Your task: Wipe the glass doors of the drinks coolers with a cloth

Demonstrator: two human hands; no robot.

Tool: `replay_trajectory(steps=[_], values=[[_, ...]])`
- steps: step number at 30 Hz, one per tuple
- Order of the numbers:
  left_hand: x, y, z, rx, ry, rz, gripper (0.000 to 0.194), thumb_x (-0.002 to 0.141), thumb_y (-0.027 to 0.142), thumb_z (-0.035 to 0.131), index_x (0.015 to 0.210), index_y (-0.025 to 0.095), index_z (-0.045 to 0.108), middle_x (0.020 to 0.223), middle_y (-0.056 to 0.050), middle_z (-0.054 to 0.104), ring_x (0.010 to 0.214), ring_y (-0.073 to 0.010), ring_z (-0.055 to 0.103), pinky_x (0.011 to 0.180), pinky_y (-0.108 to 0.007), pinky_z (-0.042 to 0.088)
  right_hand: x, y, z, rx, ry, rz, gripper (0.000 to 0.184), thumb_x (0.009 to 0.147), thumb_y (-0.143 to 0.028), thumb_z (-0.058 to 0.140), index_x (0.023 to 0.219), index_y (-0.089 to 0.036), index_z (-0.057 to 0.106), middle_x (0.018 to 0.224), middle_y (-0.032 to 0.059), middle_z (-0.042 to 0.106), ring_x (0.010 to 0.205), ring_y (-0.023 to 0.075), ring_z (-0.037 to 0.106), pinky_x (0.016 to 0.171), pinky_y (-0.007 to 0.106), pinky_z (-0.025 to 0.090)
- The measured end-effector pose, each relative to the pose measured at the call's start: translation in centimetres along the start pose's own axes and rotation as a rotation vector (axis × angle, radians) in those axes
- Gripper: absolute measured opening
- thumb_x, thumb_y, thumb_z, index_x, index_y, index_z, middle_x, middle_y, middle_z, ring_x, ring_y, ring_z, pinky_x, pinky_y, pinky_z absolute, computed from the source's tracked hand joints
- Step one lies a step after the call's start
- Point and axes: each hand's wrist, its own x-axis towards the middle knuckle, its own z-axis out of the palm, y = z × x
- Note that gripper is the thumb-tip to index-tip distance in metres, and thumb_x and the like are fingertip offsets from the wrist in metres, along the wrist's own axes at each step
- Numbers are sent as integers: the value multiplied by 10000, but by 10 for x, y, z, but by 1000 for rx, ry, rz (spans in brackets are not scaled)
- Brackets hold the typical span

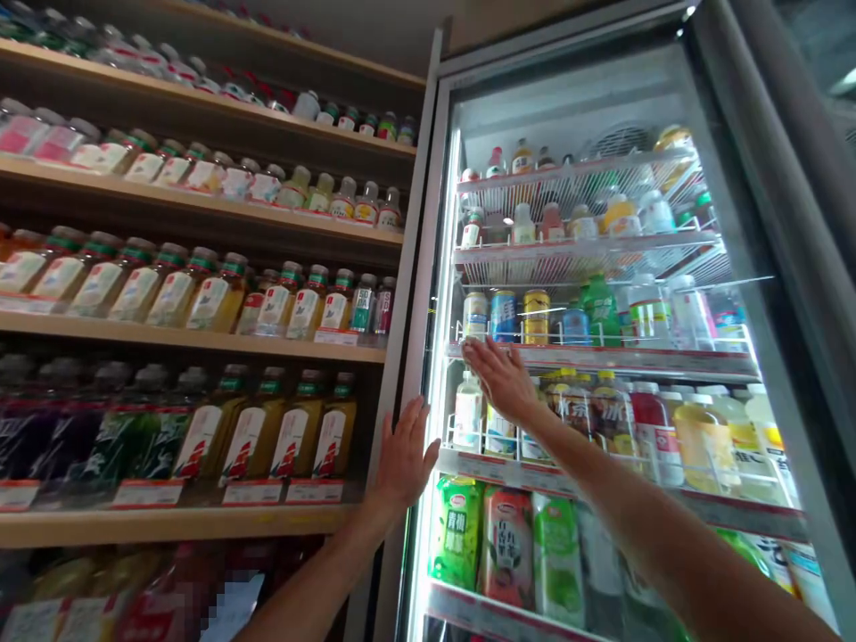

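My left hand (403, 456) lies flat and open against the left frame (415, 294) of a lit drinks fridge, fingers spread upward. My right hand (498, 378) reaches into the fridge with fingers stretched out, its fingertips at the front edge of the wire shelf (629, 358) that carries cans (503, 315). It holds nothing. Just below the hand stand white and pale bottles (468, 410). The fridge door (782, 232) is swung open to the right.
Wooden shelves (193, 334) on the left hold rows of juice and tea bottles with price tags. Lower fridge shelves carry large green and red bottles (508, 546). Upper wire racks hold small bottles.
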Motion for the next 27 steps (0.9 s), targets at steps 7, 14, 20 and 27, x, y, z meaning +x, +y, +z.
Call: replay_trajectory(steps=[7, 14, 20, 27], values=[[7, 52, 5, -434, 23, 20, 514, 889, 275, 372, 1375, 187, 231, 1431, -109, 323, 1341, -221, 255, 1078, -478, 277, -52, -42, 19, 100, -32, -120, 601, 820, -170, 439, 1393, -155, 259, 1422, 77, 364, 1346, 213, 233, 1085, 421, 255], [29, 118, 39, -609, 115, -226, 515, 901, 283, 336, 1389, 175, 215, 1463, -116, 247, 1372, -234, 145, 1107, -480, 241, -86, -8, 6, -32, 136, 23, 600, 830, -324, 463, 1369, -121, 294, 1436, 151, 313, 1362, 272, 177, 1075, 526, 164], [42, 99, 52, -379, 156, -19, 457, 847, 194, 406, 1298, 131, 365, 1454, -148, 238, 1368, -273, 152, 1076, -516, 296, -111, 53, -24, -104, 233, 165, 512, 852, -349, 433, 1340, -218, 352, 1448, 110, 305, 1345, 270, 239, 1069, 549, 139], [58, 34, 45, -271, 248, -168, 381, 813, 100, 379, 1170, 169, 493, 1471, -120, 168, 1368, -291, 143, 1053, -543, 302, -123, 61, -30, -79, 225, 258, 430, 864, -352, 391, 1259, -197, 465, 1441, 101, 323, 1345, 268, 243, 1094, 521, 124]])
